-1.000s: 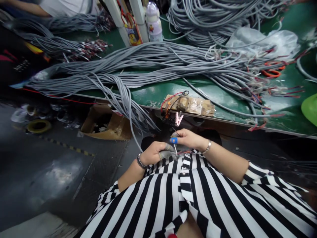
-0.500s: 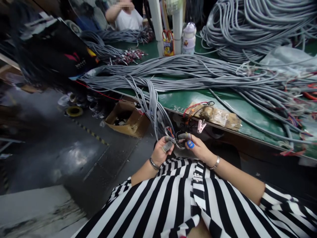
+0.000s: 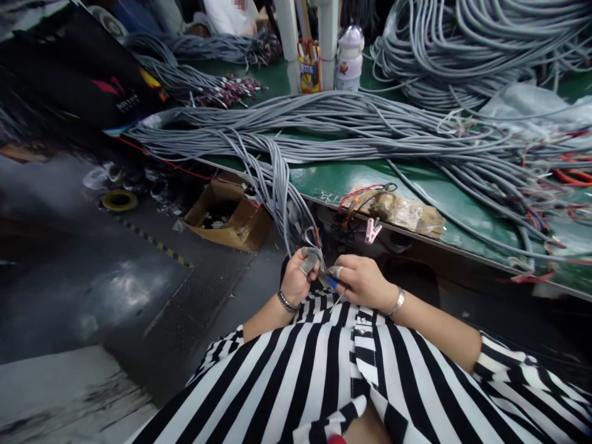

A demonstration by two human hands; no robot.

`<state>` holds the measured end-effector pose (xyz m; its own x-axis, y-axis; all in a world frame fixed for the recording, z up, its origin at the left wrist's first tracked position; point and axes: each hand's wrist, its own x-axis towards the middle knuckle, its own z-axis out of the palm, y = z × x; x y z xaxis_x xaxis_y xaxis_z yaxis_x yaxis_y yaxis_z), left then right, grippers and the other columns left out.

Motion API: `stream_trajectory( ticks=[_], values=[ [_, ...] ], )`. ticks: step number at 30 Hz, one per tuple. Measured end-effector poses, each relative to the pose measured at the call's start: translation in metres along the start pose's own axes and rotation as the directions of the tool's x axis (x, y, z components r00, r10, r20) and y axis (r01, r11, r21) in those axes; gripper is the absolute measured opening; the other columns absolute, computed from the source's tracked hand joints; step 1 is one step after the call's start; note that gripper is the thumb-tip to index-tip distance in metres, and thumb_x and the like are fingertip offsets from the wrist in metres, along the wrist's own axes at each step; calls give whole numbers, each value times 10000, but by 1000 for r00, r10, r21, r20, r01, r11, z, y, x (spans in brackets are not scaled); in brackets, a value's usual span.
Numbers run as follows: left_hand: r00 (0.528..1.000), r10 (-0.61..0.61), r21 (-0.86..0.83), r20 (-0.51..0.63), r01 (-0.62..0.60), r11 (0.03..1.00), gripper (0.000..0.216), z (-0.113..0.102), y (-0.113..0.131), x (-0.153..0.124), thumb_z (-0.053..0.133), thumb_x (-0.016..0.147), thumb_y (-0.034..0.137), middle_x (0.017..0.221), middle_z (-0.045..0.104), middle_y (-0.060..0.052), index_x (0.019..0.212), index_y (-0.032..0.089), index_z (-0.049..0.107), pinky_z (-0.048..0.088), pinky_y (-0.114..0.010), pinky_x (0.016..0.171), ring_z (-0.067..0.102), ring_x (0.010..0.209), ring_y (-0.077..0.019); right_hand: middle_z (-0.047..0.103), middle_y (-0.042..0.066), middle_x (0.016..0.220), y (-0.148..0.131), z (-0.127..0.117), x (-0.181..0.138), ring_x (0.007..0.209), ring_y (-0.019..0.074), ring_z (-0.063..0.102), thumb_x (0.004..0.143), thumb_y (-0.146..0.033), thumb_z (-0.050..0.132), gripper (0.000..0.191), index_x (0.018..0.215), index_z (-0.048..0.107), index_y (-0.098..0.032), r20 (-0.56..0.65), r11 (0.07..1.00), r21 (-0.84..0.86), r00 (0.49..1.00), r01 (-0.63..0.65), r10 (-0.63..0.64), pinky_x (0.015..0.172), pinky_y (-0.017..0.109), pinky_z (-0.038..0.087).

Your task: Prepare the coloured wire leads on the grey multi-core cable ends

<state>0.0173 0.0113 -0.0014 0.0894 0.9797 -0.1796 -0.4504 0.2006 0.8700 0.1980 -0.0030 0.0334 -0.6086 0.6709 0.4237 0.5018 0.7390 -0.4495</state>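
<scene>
My left hand [image 3: 298, 280] is closed round the stripped end of a grey cable [image 3: 282, 197], part of a bundle that droops over the table edge. Orange and other thin wires [image 3: 317, 236] stick out just above its fingers. Grey wrapping covers some of its fingertips. Close on the right, my right hand [image 3: 365, 280] has its fingers pinched together, palm turned down, beside the cable end. A blue covering [image 3: 332, 282] shows at its thumb. A thin pale strand hangs below these fingers; what they grip is mostly hidden.
Long grey cables [image 3: 333, 148] lie across the green table [image 3: 324, 179], with a large coil [image 3: 425, 49] behind. A taped cardboard piece [image 3: 402, 209] and pink clip [image 3: 372, 230] are at the edge. An open carton [image 3: 226, 216] stands below. A person [image 3: 229, 15] is across the table.
My right hand has turned palm down and moved slightly lower, its fingers drawn together. My left hand keeps hold of the cable end. The view has shifted a little.
</scene>
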Motion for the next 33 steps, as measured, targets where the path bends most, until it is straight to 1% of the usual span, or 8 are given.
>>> stream_trajectory(
  ticks=[3,6,10,13,18,25,29,33],
  values=[
    [997,42,-78,-61,-47,996,328,-1,7,6,763,675,369,526,503,74,771,179,514,240,-166,387,358,376,-26,553,38,698,2,-1,-10,607,131,481,864,-255,493,189,721,588,-176,85,1000,11,996,27,-28,569,263,358],
    [997,57,-50,-49,-59,997,335,-4,10,8,763,668,384,525,519,65,783,180,524,242,-169,383,373,381,-34,527,23,664,3,-6,-14,582,126,470,905,-279,455,233,732,576,-181,-67,976,101,977,-195,202,559,254,370],
    [999,36,82,2,-36,996,333,-5,1,1,742,695,424,540,543,50,791,165,555,266,-164,380,398,394,-36,637,76,868,0,-14,-5,705,172,562,870,-438,549,356,1095,582,-164,-182,914,155,899,-374,398,632,286,438],
    [999,24,172,48,-31,985,323,-4,-6,-5,734,717,424,571,561,42,825,162,580,321,-160,399,442,429,-45,658,95,931,-4,-14,8,754,199,595,823,-489,603,491,1179,554,-155,-70,901,108,901,-421,429,655,303,452],
    [989,36,324,145,-82,942,309,-6,-4,-9,762,707,392,549,539,48,825,155,601,316,-165,407,417,430,-44,634,61,772,0,-6,22,707,171,573,861,-315,542,178,829,616,-157,89,869,128,878,-479,471,666,282,424],
    [986,133,277,-102,-100,956,321,-5,-8,-5,708,750,455,520,487,65,813,163,592,256,-161,385,364,415,-35,417,-37,613,8,-4,6,576,92,358,860,-514,509,401,665,486,-164,389,646,546,844,-534,369,534,226,325],
    [991,90,244,-100,-64,968,312,1,-8,-1,715,744,441,505,462,74,812,167,582,242,-159,372,352,396,-33,384,-44,619,12,-14,-5,581,86,328,847,-448,541,353,649,469,-164,461,682,502,832,-532,309,538,226,307],
    [975,163,218,-149,-128,967,305,1,-1,5,716,745,436,506,455,77,802,172,574,236,-154,363,341,390,-30,381,-49,579,16,-22,-14,552,81,314,833,-417,556,358,603,447,-167,535,748,375,787,-547,307,513,228,269]
  ],
)
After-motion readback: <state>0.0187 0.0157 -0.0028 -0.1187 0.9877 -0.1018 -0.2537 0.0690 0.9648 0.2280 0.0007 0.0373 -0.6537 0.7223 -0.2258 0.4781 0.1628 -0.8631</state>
